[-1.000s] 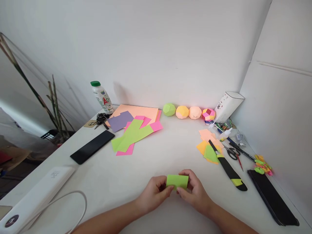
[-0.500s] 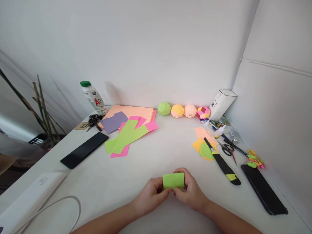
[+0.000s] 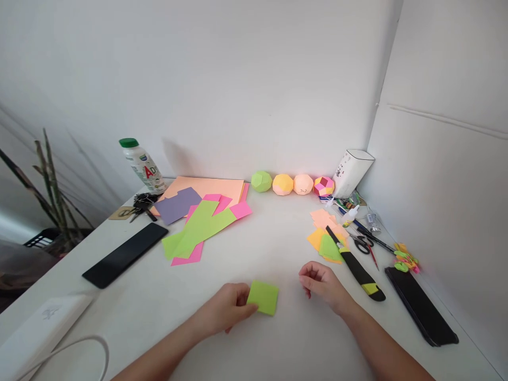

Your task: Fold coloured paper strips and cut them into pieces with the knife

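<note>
A square of green paper (image 3: 263,298) is pinched at its left edge by my left hand (image 3: 228,307), thumb on top and fingers beneath. It is held a little above the white table. To its right and apart from it, my right hand (image 3: 323,286) hovers with loosely curled fingers, a gap between thumb and fingertips and nothing seen in them. Closest to that hand lie a black-and-green utility knife (image 3: 359,272) and a small stack of cut paper pieces, the front one a green piece (image 3: 329,248).
At the back left are larger sheets, among them green strips (image 3: 202,227) and purple paper (image 3: 177,206). Several paper balls (image 3: 282,184) line the wall. Scissors (image 3: 363,243), a glue bottle (image 3: 350,216) and a black case (image 3: 420,307) lie right; a black phone-like slab (image 3: 125,255) lies left.
The green paper, held folded in both hands before, now shows as a square in my left hand alone. My right hand has let go and moved right. The camera view has shifted slightly.
</note>
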Demonstrator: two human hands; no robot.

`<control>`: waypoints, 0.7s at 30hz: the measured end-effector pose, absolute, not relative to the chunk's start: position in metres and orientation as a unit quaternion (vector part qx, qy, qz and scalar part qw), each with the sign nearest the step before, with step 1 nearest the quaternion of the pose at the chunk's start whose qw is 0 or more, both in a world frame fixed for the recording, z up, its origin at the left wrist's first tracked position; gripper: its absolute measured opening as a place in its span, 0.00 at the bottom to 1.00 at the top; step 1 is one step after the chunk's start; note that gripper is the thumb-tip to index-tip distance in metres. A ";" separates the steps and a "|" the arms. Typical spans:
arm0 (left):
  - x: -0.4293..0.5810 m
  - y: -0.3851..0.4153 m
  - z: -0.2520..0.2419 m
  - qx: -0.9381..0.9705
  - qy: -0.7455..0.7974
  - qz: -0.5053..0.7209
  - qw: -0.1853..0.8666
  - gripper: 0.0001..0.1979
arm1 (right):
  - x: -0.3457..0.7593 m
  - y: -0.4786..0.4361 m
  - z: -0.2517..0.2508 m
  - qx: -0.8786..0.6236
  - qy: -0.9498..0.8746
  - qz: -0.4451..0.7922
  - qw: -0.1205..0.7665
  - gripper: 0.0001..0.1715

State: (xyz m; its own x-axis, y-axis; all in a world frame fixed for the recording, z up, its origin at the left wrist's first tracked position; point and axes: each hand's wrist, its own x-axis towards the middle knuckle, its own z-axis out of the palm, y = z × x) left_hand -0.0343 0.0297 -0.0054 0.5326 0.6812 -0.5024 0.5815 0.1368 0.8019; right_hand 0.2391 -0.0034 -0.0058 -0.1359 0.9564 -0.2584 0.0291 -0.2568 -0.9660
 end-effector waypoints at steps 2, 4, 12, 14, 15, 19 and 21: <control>-0.036 0.030 -0.008 0.683 0.522 0.102 0.501 0.14 | 0.235 -0.005 -0.005 -0.500 -0.463 0.625 0.381 0.21; -0.035 0.028 -0.009 0.688 0.547 0.175 0.443 0.15 | 0.229 -0.008 -0.006 -0.474 -0.458 0.654 0.372 0.25; -0.027 0.016 -0.011 0.527 0.346 0.285 0.722 0.22 | 0.219 -0.015 -0.011 -0.429 -0.444 0.701 0.357 0.23; -0.027 0.013 -0.016 0.491 0.305 0.289 0.763 0.22 | 0.218 -0.015 -0.010 -0.427 -0.446 0.703 0.353 0.22; -0.027 0.012 -0.019 0.479 0.281 0.295 0.778 0.22 | 0.217 -0.016 -0.010 -0.426 -0.450 0.701 0.352 0.21; -0.025 0.005 -0.026 0.467 0.207 0.304 0.804 0.23 | 0.207 -0.022 -0.001 -0.442 -0.480 0.668 0.357 0.19; -0.023 0.002 -0.027 0.472 0.207 0.298 0.803 0.22 | 0.199 -0.028 0.006 -0.446 -0.505 0.643 0.365 0.18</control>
State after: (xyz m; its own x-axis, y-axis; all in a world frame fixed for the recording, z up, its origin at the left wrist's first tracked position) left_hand -0.0235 0.0020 -0.0268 0.7371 0.6738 -0.0510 -0.2832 0.3766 0.8820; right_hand 0.1987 -0.0279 0.0064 -0.3357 0.9193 -0.2056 -0.0186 -0.2247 -0.9743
